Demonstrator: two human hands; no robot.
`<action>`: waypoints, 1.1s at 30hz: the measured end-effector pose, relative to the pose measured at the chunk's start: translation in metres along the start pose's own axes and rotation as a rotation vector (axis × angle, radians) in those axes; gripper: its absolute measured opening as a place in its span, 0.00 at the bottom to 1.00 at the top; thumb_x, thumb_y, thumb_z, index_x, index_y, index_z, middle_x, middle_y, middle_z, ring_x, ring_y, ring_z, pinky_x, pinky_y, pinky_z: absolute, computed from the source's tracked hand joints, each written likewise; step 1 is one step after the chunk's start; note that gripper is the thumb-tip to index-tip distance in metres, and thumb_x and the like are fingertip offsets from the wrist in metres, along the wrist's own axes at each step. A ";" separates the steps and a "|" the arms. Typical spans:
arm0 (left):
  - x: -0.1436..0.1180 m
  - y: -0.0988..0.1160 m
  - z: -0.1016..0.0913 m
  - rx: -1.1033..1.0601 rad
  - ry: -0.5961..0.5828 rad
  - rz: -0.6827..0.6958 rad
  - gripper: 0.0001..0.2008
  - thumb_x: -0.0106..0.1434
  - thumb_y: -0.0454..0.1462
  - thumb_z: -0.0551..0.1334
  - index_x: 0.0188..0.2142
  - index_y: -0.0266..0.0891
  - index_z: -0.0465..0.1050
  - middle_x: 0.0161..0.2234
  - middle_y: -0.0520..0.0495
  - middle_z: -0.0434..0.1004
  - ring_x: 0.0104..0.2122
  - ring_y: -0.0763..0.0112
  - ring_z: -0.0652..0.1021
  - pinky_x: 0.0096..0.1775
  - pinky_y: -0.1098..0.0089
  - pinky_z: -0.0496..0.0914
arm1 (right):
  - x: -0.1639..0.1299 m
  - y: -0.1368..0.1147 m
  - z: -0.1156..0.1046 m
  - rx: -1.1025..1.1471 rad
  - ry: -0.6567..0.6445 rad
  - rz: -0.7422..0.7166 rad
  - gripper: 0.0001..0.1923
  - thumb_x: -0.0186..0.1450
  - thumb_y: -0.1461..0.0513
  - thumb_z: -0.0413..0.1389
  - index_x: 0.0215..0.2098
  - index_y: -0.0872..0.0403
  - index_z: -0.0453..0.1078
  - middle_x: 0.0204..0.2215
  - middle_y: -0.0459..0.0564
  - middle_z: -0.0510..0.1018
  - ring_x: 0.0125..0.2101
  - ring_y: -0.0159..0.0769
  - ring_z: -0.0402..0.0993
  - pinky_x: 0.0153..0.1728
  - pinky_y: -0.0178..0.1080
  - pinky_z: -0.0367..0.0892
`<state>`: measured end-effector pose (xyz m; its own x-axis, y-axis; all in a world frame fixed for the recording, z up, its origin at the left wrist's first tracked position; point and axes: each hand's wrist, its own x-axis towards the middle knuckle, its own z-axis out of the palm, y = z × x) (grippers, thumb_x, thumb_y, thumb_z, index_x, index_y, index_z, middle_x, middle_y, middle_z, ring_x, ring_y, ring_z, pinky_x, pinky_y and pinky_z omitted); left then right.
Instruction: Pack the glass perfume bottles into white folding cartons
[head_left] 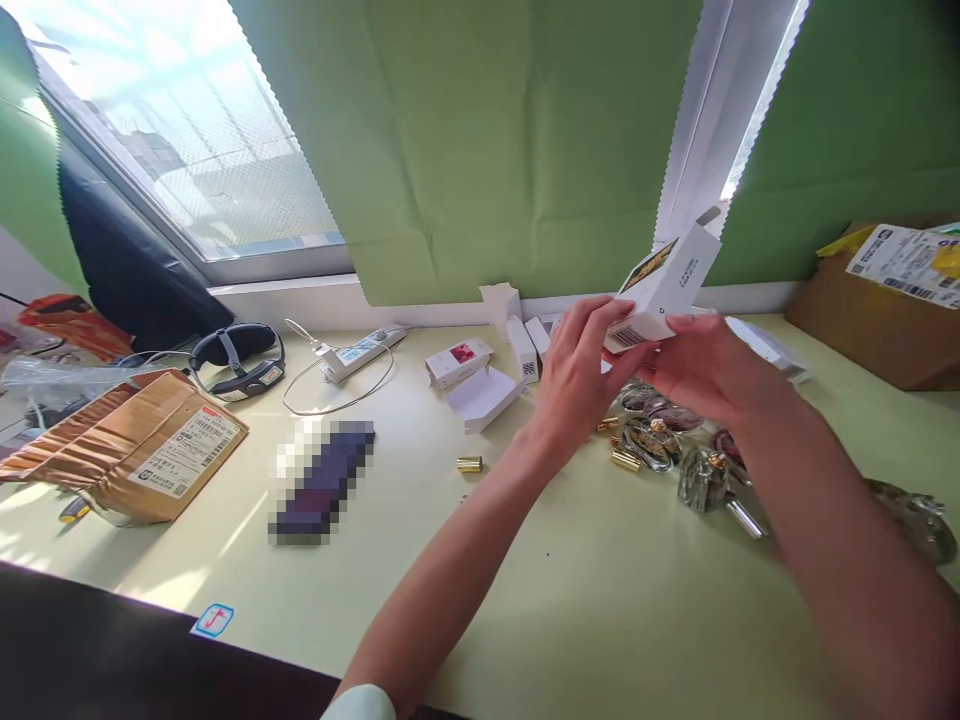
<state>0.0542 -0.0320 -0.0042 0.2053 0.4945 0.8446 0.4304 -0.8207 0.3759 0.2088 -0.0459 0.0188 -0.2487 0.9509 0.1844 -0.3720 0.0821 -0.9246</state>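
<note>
Both my hands hold a small white carton [666,282] raised above the pale green table [525,600]. The carton is tilted, has a barcode on its lower end and a dark-gold print on one face, and its top flap stands open. My left hand [577,375] grips its lower left end; my right hand [701,365] holds it from the right and below. Under my hands lie several clear glass bottles with gold caps [660,440]. A loose gold cap [469,464] lies to the left of them.
More small white cartons [459,362] lie by the back wall, one opened flat [484,397]. A power strip with cable [360,352], a black headset [240,365], a brown parcel [135,445], a blurred dark object [322,480] and a cardboard box [877,300] at right.
</note>
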 end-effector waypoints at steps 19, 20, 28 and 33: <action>-0.013 -0.026 -0.003 0.091 0.162 0.161 0.18 0.64 0.35 0.66 0.53 0.43 0.68 0.48 0.43 0.68 0.46 0.65 0.72 0.47 0.61 0.72 | 0.014 0.033 0.000 0.240 -0.126 -0.044 0.17 0.60 0.60 0.63 0.47 0.38 0.73 0.44 0.41 0.81 0.49 0.40 0.76 0.55 0.48 0.67; -0.010 -0.027 -0.005 0.073 0.140 0.159 0.16 0.63 0.35 0.66 0.50 0.42 0.69 0.46 0.43 0.68 0.45 0.65 0.71 0.45 0.62 0.72 | 0.014 0.033 0.000 0.243 -0.130 -0.044 0.19 0.60 0.60 0.63 0.48 0.37 0.72 0.45 0.40 0.81 0.49 0.40 0.75 0.55 0.48 0.68; -0.003 -0.022 -0.015 0.046 0.253 0.215 0.15 0.58 0.29 0.68 0.29 0.40 0.60 0.34 0.51 0.73 0.36 0.70 0.71 0.39 0.66 0.68 | 0.010 0.025 0.029 0.396 0.082 -0.111 0.23 0.57 0.60 0.67 0.48 0.41 0.66 0.42 0.40 0.81 0.49 0.39 0.76 0.51 0.45 0.71; -0.008 -0.018 -0.009 0.073 0.314 0.149 0.13 0.59 0.28 0.67 0.33 0.41 0.63 0.36 0.51 0.76 0.43 0.67 0.76 0.45 0.64 0.69 | 0.012 0.030 0.046 0.507 0.227 -0.131 0.24 0.57 0.57 0.68 0.47 0.43 0.63 0.44 0.42 0.79 0.45 0.35 0.77 0.47 0.40 0.73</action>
<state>0.0365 -0.0235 -0.0146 -0.0049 0.2498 0.9683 0.4803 -0.8487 0.2214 0.1533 -0.0458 0.0083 0.0061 0.9874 0.1582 -0.7830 0.1031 -0.6134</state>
